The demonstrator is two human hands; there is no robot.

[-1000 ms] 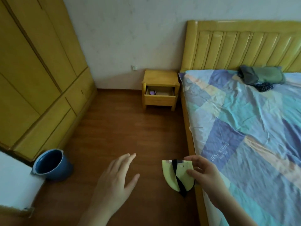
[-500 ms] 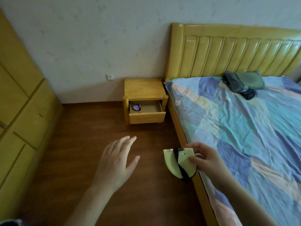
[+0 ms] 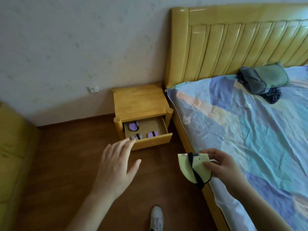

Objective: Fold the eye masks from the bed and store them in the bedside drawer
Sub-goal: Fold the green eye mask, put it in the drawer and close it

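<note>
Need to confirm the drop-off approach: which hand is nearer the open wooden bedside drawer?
Left. The left hand is open, fingertips just short of the open wooden bedside drawer front. The right hand holds the folded yellow eye mask farther back by the bed edge.

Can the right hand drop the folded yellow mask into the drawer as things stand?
Probably yes: the drawer stands open with bare floor space among three masks. The right hand, gripping the yellow mask, sits short of it; nothing blocks the path.
</note>
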